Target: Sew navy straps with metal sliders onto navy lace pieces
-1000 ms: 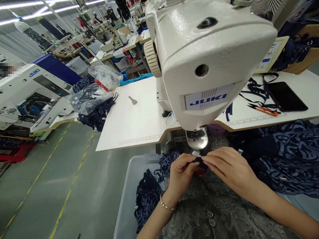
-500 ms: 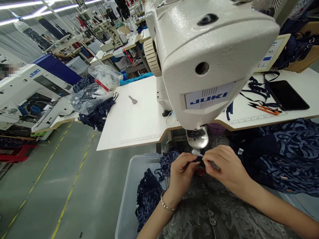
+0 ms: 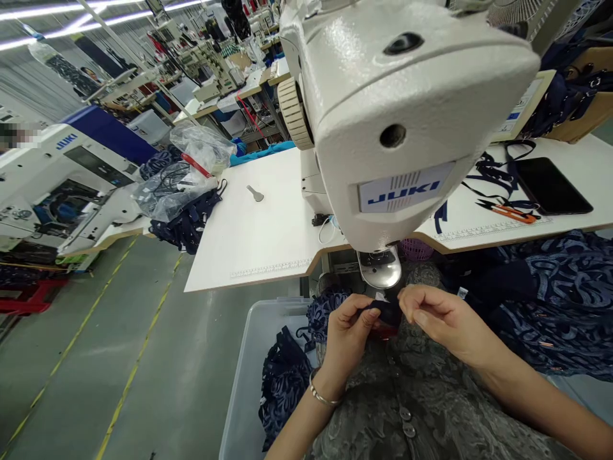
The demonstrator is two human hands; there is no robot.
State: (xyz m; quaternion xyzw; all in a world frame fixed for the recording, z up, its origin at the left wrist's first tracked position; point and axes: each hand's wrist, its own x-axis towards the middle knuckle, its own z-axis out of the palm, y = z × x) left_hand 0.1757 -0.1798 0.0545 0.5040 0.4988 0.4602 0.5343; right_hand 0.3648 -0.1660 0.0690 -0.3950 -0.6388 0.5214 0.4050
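My left hand pinches a dark navy piece of garment fabric between thumb and fingers, just below the sewing machine's rounded metal arm end. A small white label stands up from the fabric's upper edge, beside my left fingertips. At the fabric's right side, my right hand is closed in a pinch on its edge; the exact grip is partly hidden by the fingers. The white sewing machine head rises directly in front of both hands.
Left of my lap, a clear plastic bin holds navy patterned garments. More patterned fabric lies to the right. The white table carries a grey flat tool, orange-handled thread snips, a phone and navy straps.
My right hand has shifted slightly right, away from the white label, its fingers curling closer together. My left hand keeps its pinch, and more of the navy fabric shows between the hands.
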